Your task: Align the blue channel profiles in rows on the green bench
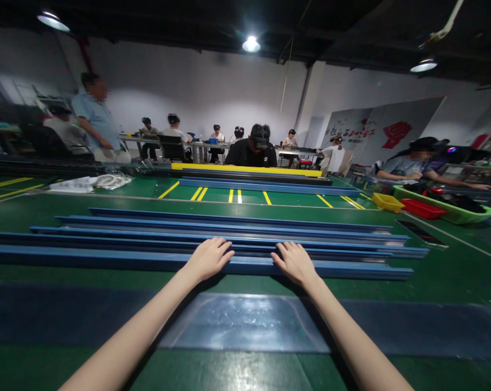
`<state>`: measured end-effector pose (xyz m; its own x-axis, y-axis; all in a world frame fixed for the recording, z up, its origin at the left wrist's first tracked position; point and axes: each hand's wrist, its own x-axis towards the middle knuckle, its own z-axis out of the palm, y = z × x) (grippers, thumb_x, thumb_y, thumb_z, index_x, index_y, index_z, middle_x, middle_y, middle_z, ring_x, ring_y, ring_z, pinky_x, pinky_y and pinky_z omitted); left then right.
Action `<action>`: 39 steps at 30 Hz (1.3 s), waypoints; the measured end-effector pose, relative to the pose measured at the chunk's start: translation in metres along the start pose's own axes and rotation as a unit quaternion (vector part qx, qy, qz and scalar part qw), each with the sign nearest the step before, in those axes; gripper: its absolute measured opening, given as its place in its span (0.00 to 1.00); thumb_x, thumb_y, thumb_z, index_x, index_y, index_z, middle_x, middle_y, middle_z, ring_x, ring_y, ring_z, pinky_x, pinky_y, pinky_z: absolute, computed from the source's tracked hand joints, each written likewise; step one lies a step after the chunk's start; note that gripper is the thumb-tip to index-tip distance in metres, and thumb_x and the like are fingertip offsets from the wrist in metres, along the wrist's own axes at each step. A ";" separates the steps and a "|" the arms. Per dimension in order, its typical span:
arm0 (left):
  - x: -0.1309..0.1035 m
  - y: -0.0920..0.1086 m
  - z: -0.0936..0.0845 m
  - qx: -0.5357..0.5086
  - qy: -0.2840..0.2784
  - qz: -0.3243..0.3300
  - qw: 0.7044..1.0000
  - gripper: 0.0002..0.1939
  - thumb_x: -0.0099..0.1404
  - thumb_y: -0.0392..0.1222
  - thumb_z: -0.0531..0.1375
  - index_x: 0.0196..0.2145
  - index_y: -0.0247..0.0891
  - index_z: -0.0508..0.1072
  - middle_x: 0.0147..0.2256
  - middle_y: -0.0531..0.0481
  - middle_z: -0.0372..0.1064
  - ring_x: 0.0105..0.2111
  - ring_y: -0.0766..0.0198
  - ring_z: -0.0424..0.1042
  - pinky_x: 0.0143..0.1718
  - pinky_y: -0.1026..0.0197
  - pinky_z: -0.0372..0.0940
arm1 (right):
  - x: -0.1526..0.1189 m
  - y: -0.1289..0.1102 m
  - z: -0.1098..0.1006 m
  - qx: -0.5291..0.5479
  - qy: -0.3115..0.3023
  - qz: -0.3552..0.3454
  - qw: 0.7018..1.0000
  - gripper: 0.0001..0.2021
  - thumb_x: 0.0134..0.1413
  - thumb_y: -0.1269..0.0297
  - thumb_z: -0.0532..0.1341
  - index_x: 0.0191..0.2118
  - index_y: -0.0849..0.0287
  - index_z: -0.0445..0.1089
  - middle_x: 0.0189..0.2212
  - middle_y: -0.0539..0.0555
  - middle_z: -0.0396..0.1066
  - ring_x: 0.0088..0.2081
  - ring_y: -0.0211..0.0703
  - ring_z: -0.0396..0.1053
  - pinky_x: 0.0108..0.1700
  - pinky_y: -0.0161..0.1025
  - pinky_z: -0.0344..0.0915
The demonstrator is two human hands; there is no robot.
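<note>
Several long blue channel strips [351, 270] lie side by side across the green table in front of me. My left hand [209, 259] is on the nearest strips, left of the middle, with its fingers bent over the upper edges and its thumb along the near side. A short way to the right, my right hand [295, 262] grips the same nearest strips in a like manner. The undersides of the fingers are hidden. Farther blue strips [245, 228] lie just beyond my fingertips, staggered at their ends.
A translucent flat sheet [245, 323] lies under my forearms. Beyond are more blue strips [269, 186] and a yellow bar [245, 169]. At right are a phone [422, 233], a yellow tray [387, 202], a red tray [422, 208] and a green basin [465, 216]. A co-worker [251, 152] sits opposite.
</note>
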<state>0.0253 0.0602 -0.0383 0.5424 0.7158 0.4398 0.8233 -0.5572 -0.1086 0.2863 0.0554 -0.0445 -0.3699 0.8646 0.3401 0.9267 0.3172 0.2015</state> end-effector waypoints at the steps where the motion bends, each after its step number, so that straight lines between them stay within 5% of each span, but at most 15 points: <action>1: 0.005 0.007 0.001 -0.001 -0.002 0.002 1.000 0.21 0.66 0.46 0.43 0.44 0.34 0.69 0.41 0.43 0.69 0.40 0.59 0.67 0.41 0.58 0.62 | 0.002 -0.007 -0.001 0.003 0.000 0.001 1.000 0.24 0.59 0.51 0.39 0.38 0.60 0.66 0.34 0.58 0.69 0.39 0.45 0.63 0.40 0.40 0.52; 7: 0.011 0.023 0.006 0.019 -0.029 -0.058 0.998 0.20 0.66 0.46 0.43 0.39 0.34 0.70 0.34 0.44 0.70 0.36 0.58 0.68 0.37 0.58 0.61 | 0.016 -0.054 -0.006 0.038 -0.009 0.003 0.999 0.29 0.56 0.45 0.36 0.40 0.61 0.65 0.37 0.59 0.68 0.40 0.49 0.63 0.40 0.42 0.53; 16: -0.016 -0.018 -0.001 0.060 -0.038 -0.072 0.995 0.18 0.65 0.43 0.43 0.39 0.36 0.71 0.35 0.45 0.71 0.37 0.60 0.69 0.39 0.59 0.61 | 0.030 -0.086 -0.018 0.128 -0.034 -0.045 0.990 0.29 0.56 0.45 0.37 0.48 0.61 0.62 0.41 0.59 0.67 0.43 0.47 0.62 0.43 0.42 0.54; 21: -0.025 -0.031 -0.003 0.067 -0.036 -0.076 0.994 0.19 0.64 0.43 0.43 0.40 0.36 0.71 0.37 0.45 0.71 0.37 0.59 0.69 0.39 0.59 0.63 | 0.022 -0.057 -0.019 0.148 -0.051 -0.030 0.987 0.24 0.58 0.49 0.39 0.46 0.57 0.63 0.42 0.56 0.67 0.43 0.42 0.63 0.43 0.38 0.55; 32: -0.035 -0.053 -0.005 0.070 -0.028 -0.078 0.994 0.21 0.63 0.44 0.42 0.40 0.36 0.73 0.39 0.46 0.72 0.39 0.59 0.70 0.40 0.59 0.64 | -0.027 0.051 0.000 0.049 -0.031 0.070 0.996 0.22 0.59 0.53 0.39 0.39 0.57 0.67 0.34 0.54 0.69 0.38 0.41 0.64 0.40 0.35 0.54; 39: -0.036 -0.056 -0.009 0.073 -0.049 -0.083 0.993 0.23 0.63 0.44 0.41 0.42 0.36 0.72 0.40 0.46 0.71 0.40 0.60 0.69 0.41 0.59 0.64 | -0.032 0.061 0.006 0.010 -0.008 0.072 0.997 0.21 0.60 0.58 0.39 0.34 0.59 0.67 0.30 0.54 0.69 0.35 0.41 0.63 0.37 0.36 0.51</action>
<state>-0.0414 0.0622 -0.0402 0.4046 0.8344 0.3742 0.9145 -0.3658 -0.1731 0.3550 0.0493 -0.0490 -0.2327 0.9076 0.3496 0.9711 0.1974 0.1340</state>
